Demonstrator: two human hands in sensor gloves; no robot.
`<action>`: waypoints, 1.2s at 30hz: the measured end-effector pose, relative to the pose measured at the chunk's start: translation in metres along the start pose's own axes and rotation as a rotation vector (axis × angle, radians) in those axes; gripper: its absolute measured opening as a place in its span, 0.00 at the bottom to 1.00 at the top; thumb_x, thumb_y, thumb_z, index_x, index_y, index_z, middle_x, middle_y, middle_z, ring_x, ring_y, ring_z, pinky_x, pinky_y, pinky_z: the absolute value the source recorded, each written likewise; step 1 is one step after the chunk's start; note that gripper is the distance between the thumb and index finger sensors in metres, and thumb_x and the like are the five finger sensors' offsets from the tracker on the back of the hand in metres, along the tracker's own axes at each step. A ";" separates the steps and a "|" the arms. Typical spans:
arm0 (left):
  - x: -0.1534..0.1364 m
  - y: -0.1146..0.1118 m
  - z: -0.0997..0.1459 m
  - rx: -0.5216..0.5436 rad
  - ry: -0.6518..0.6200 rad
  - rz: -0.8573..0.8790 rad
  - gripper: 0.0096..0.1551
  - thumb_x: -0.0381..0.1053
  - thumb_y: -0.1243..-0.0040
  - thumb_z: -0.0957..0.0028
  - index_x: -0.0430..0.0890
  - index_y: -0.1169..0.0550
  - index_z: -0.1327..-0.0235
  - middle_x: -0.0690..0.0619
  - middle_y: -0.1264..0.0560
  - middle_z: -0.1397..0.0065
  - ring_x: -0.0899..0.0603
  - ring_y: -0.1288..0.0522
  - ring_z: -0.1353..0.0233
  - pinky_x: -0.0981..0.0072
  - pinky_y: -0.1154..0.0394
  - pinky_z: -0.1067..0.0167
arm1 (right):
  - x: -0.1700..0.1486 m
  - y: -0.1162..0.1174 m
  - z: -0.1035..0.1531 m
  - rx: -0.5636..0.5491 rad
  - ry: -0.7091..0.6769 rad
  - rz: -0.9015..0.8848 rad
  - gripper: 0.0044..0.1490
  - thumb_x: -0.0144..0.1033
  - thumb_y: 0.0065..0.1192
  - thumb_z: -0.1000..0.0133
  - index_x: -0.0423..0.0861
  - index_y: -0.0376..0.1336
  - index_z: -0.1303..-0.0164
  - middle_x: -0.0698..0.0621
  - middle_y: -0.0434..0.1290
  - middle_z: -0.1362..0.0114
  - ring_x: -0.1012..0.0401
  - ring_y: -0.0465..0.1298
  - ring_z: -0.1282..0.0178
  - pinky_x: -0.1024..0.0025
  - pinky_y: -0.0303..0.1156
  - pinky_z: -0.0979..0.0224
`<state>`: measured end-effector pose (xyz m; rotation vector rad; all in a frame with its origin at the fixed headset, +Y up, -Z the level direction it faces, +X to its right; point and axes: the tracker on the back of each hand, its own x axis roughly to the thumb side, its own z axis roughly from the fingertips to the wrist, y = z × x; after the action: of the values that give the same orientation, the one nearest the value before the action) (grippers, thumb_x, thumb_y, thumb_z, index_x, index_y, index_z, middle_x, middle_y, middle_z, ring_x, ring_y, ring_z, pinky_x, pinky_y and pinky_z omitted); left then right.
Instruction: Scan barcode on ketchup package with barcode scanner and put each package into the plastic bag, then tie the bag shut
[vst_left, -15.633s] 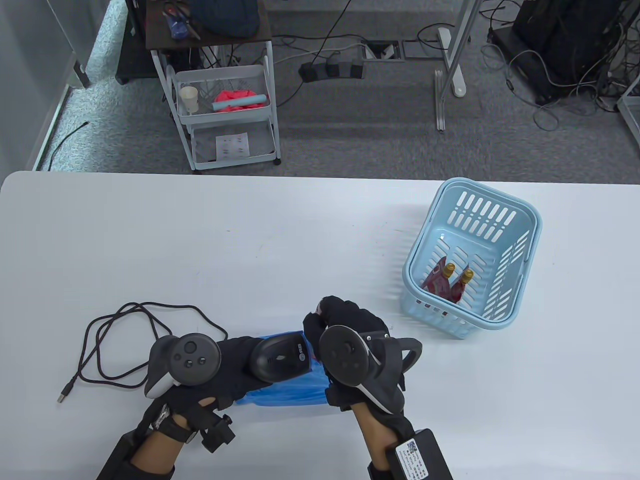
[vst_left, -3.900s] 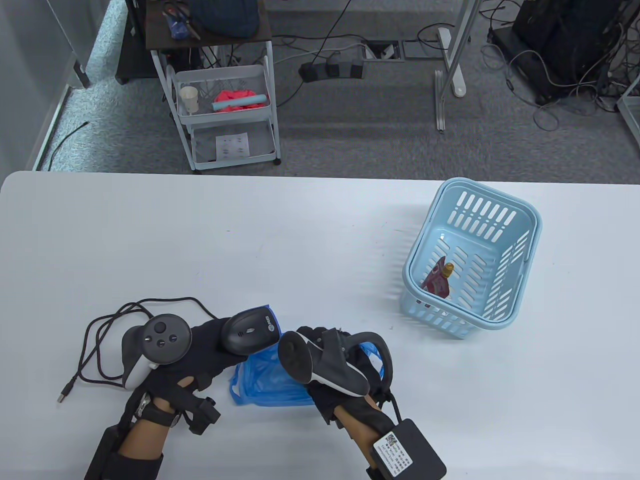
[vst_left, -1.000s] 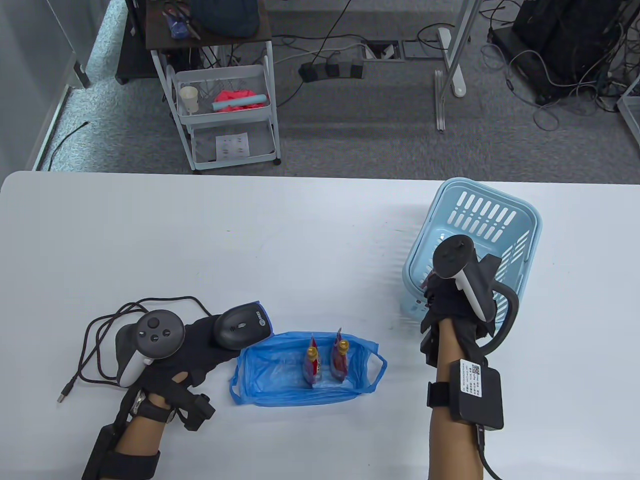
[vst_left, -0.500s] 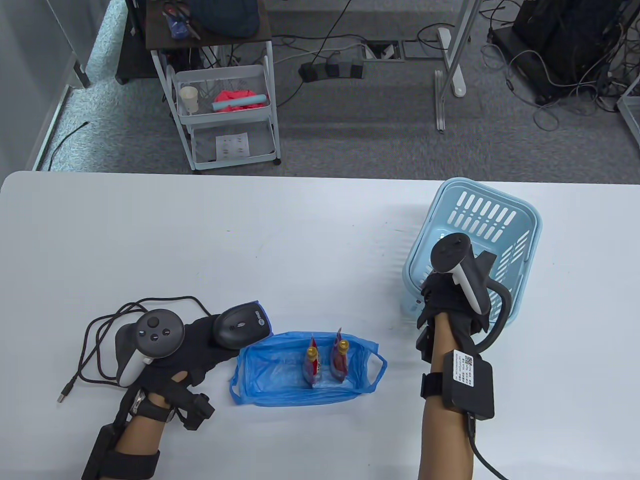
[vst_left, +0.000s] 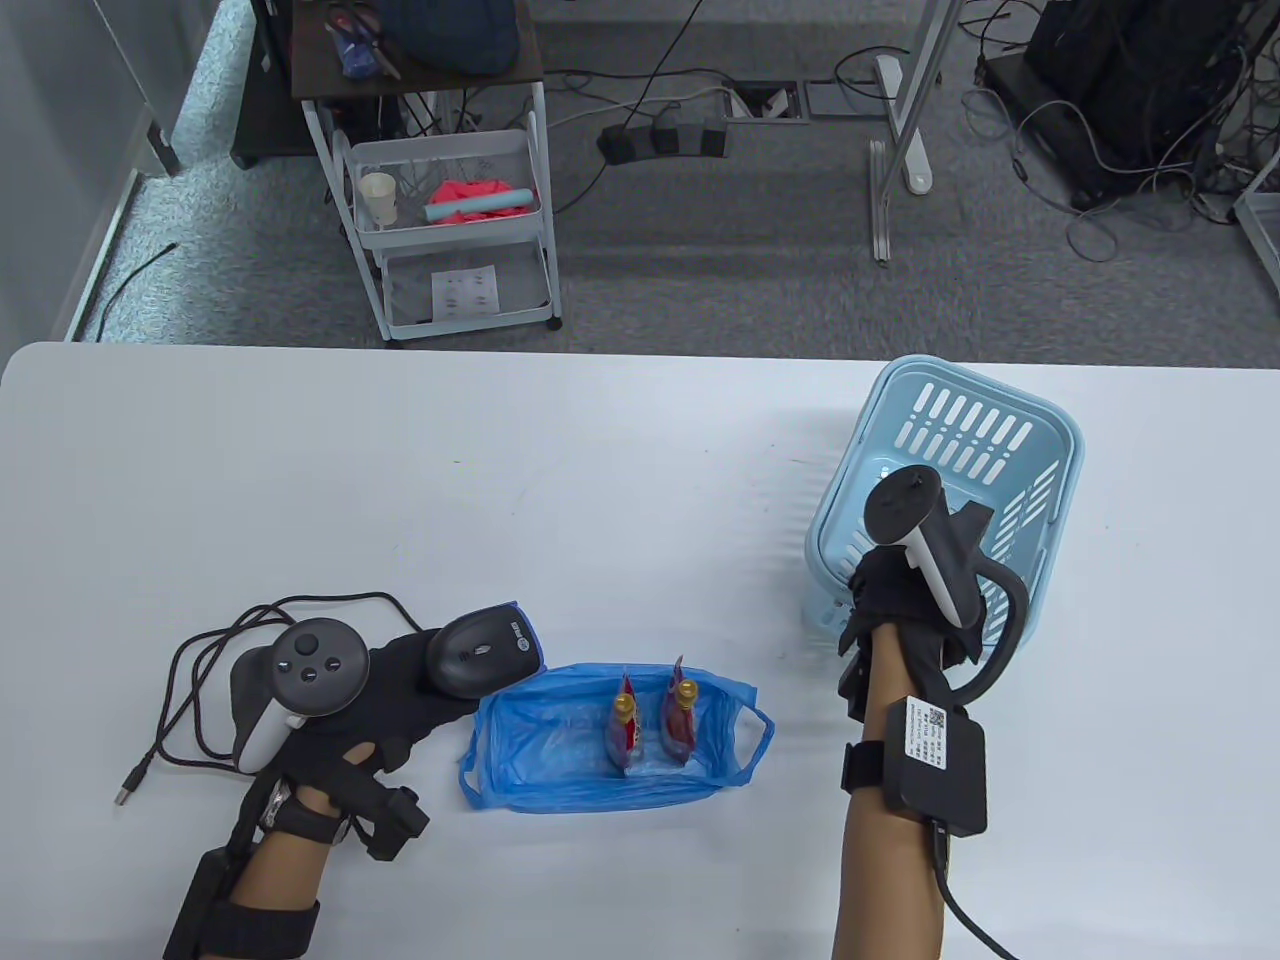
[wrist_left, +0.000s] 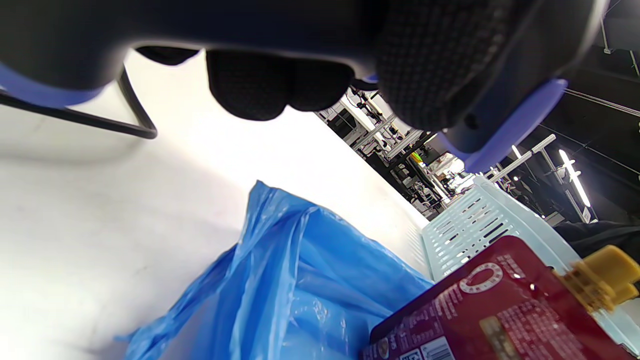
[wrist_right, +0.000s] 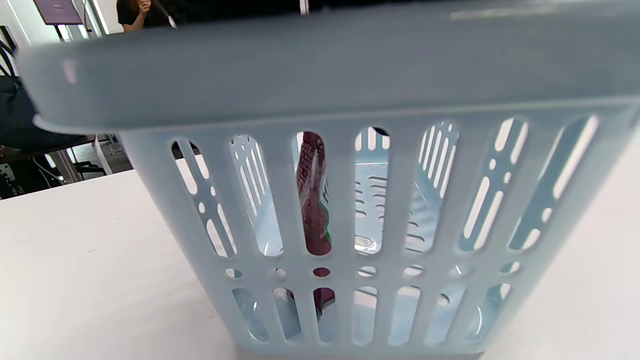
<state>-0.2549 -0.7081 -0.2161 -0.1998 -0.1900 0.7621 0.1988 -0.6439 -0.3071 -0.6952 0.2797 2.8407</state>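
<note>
My left hand (vst_left: 405, 695) grips the black barcode scanner (vst_left: 485, 650) at the bag's left end; in the left wrist view its curled fingers (wrist_left: 250, 85) wrap the scanner (wrist_left: 475, 75). The blue plastic bag (vst_left: 540, 745) lies open on the table with two red ketchup packages (vst_left: 625, 725) (vst_left: 682, 715) standing in it. My right hand (vst_left: 885, 590) hangs over the near wall of the light blue basket (vst_left: 1040, 470), its fingers hidden under the tracker. Through the basket slots the right wrist view shows one more ketchup package (wrist_right: 311, 195) inside.
The scanner's black cable (vst_left: 230, 660) loops on the table left of my left hand. A white cart (vst_left: 450, 230) and floor cables lie beyond the table's far edge. The basket (wrist_right: 350, 90) fills the right wrist view.
My right hand has shifted only slightly at the basket's near wall. The left hand, the scanner and the bag have stayed where they were.
</note>
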 end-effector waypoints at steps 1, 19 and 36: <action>0.000 0.000 0.000 0.000 -0.001 -0.001 0.29 0.58 0.28 0.54 0.53 0.21 0.39 0.55 0.21 0.36 0.40 0.18 0.39 0.43 0.25 0.36 | -0.001 0.000 0.000 0.002 0.005 0.001 0.30 0.33 0.63 0.40 0.47 0.62 0.26 0.37 0.70 0.27 0.42 0.74 0.35 0.50 0.72 0.38; -0.001 -0.002 0.000 -0.005 -0.007 -0.007 0.29 0.59 0.28 0.54 0.53 0.21 0.39 0.55 0.21 0.36 0.40 0.18 0.39 0.43 0.25 0.36 | -0.007 0.004 0.000 -0.072 0.013 -0.002 0.25 0.29 0.64 0.42 0.46 0.66 0.33 0.38 0.73 0.32 0.43 0.76 0.39 0.53 0.74 0.41; 0.001 -0.008 -0.002 -0.021 -0.026 -0.019 0.29 0.59 0.28 0.54 0.54 0.21 0.39 0.54 0.21 0.36 0.40 0.18 0.39 0.44 0.25 0.36 | -0.013 -0.023 0.029 -0.329 -0.055 -0.070 0.24 0.29 0.66 0.43 0.45 0.68 0.36 0.37 0.75 0.35 0.44 0.77 0.43 0.54 0.75 0.44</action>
<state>-0.2487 -0.7132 -0.2157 -0.2072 -0.2244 0.7441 0.2035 -0.6176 -0.2789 -0.6681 -0.2223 2.8600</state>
